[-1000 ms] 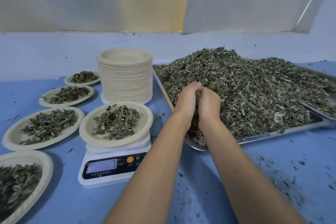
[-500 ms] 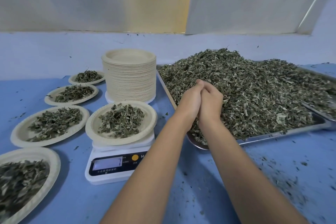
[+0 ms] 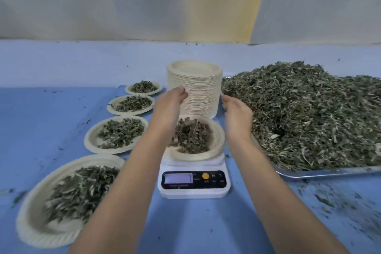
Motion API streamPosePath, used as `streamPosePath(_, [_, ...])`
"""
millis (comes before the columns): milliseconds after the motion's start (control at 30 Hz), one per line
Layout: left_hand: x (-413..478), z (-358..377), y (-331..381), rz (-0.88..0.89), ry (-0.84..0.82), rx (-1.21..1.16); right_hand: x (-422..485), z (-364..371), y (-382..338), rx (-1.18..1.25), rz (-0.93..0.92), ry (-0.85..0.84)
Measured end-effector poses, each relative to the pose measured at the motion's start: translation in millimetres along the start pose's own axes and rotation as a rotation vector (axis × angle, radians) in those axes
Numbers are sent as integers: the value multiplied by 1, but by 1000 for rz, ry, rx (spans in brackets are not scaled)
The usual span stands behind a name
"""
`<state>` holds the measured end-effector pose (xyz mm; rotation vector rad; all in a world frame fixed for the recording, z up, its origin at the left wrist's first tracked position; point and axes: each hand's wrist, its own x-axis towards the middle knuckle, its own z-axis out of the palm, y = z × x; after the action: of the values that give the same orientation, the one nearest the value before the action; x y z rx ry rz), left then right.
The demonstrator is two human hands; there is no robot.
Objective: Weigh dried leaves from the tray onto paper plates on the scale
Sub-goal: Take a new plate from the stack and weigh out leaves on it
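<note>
A paper plate [image 3: 219, 140] heaped with dried leaves [image 3: 191, 136] sits on the white digital scale [image 3: 193, 183] at the centre. My left hand [image 3: 171, 105] and my right hand [image 3: 237, 115] hover apart just above that plate, palms facing each other, fingers loosely curved, with nothing visible in them. The left forearm hides the plate's left edge. To the right lies the metal tray [image 3: 309, 173] under a big pile of dried leaves [image 3: 309, 113].
A tall stack of unused paper plates [image 3: 195, 86] stands behind the scale. Several leaf-filled plates [image 3: 117, 134] line the blue table at the left, the nearest [image 3: 68, 198] at the front. Leaf crumbs dot the table at the front right.
Both hands were pressed together over the tray's leaves. They have moved left to above the scale's plate and parted. The view has shifted left too.
</note>
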<state>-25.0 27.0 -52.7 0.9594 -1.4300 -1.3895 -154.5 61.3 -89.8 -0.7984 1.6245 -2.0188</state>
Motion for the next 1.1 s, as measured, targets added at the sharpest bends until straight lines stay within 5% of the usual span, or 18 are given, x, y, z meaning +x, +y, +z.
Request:
streamPosePath(200, [-4, -40, -29, -84, 268, 82, -1, 1, 13, -166, 60, -6])
streamPosePath(733, [2, -39, -37, -181, 340, -58, -12, 10, 8, -104, 17, -106])
streamPosePath(1100, [31, -114, 14, -215, 427, -214, -4, 99, -14, 39, -23, -77])
